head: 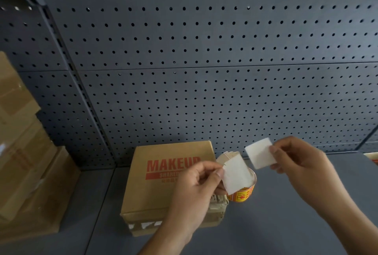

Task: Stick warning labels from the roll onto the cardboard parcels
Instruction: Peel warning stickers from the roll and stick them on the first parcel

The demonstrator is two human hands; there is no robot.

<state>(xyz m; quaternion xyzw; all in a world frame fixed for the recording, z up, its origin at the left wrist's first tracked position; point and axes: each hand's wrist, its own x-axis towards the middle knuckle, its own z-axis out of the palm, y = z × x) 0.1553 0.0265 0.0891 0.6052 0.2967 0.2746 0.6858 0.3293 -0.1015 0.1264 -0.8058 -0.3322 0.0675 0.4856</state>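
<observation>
Head: right hand pinches label, blank side toward camera

We found one parcel on the shelf, before the pegboard wall, with the label roll just beside it on its right. A stack of boxes stood well to the left. Above the roll, the left hand held a strip; further right, the right hand held a label.
</observation>
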